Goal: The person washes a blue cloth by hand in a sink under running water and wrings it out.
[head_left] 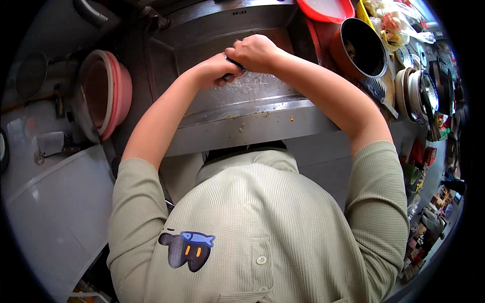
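Observation:
Over a steel sink point(252, 126), both my hands meet in front of me. My left hand point(218, 69) has its fingers curled in, and a small dark thing point(233, 62) shows between it and the other hand. Its kind cannot be made out. My right hand point(254, 52) is closed too, lying against the top of the left one with its fingers bent around the same spot. Water point(260, 83) splashes in the basin just below the hands. The palms and most fingertips are hidden.
Pink basins point(121, 96) lean at the left, above a cleaver point(50, 144). At the right stand a dark-lined pot point(333, 48), a red basin point(323, 18), a bag of white vegetables point(391, 15) and stacked bowls point(415, 96). Food scraps point(292, 118) dot the sink's front edge.

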`<action>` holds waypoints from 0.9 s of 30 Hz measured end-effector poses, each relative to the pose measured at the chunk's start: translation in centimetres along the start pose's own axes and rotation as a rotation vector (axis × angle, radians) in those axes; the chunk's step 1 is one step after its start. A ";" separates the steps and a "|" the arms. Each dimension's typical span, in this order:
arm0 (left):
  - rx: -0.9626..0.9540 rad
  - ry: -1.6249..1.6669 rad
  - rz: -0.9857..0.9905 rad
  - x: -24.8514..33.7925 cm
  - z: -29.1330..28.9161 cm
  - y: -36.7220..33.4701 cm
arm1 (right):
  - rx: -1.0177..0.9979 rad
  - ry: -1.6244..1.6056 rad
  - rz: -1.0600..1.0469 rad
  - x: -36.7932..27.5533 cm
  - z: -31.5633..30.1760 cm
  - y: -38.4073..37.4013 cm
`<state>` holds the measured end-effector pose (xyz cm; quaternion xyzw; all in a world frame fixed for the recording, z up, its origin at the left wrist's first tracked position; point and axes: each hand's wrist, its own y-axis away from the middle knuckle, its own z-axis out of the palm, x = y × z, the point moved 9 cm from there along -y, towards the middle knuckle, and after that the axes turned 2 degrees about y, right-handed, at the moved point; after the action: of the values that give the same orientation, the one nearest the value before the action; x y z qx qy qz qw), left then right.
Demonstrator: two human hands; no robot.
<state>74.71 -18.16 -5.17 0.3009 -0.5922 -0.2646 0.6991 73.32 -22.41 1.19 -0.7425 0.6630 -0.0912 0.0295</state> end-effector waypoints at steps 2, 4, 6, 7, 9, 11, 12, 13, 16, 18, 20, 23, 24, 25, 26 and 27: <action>0.164 -0.316 0.017 0.1 -1.7 -1.4 | -0.095 -0.063 0.050 0.3 0.9 -0.4; 0.225 -0.441 0.189 0.6 -2.1 -2.5 | -0.191 -0.124 0.103 0.6 2.0 -0.7; 0.282 -0.568 0.363 1.6 -2.0 -2.9 | -0.345 -0.172 0.140 0.9 4.0 -0.6; 0.342 -0.730 0.279 1.5 -2.2 -3.0 | -0.347 -0.173 0.140 0.8 4.2 -0.7; 0.400 -0.890 0.191 1.0 -2.6 -3.3 | -0.412 -0.245 0.209 1.1 5.2 -0.5; 0.579 -1.003 0.209 1.1 -3.6 -2.9 | -0.473 -0.308 0.233 0.9 5.9 -0.7; 0.582 -1.001 0.208 0.8 -3.9 -3.1 | -0.534 -0.371 0.258 0.9 6.5 -0.7; 0.588 -1.047 0.196 1.1 -3.6 -2.7 | -0.535 -0.372 0.260 1.0 6.9 -0.7; 0.600 -1.118 0.190 1.4 -3.3 -2.6 | -0.530 -0.515 0.287 1.4 9.0 -1.1; 0.599 -1.147 0.200 1.7 -2.7 -2.7 | -0.683 -0.579 0.246 1.1 11.8 -0.6; 0.590 -1.200 0.188 1.8 -2.3 -2.2 | -0.777 -0.611 0.279 0.9 11.5 -0.3; 0.582 -1.243 0.238 2.7 -1.9 -0.5 | -0.879 -0.756 0.392 1.4 9.3 0.6; 0.585 -1.242 0.238 3.0 -1.7 0.0 | -0.886 -0.875 0.476 1.6 8.7 1.3; 0.598 -1.225 0.265 3.7 -1.4 0.6 | -0.882 -0.875 0.479 1.9 8.5 2.0; 0.610 -1.205 0.290 4.2 -1.3 1.1 | -0.725 -0.980 0.452 2.4 7.5 1.8; 0.609 -1.206 0.291 4.4 -1.3 1.5 | -0.564 -1.079 0.424 2.8 6.4 1.7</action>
<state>76.70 -20.24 -1.27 0.2017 -0.9598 -0.1111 0.1603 73.12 -25.92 -5.10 -0.5160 0.6858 0.4806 0.1798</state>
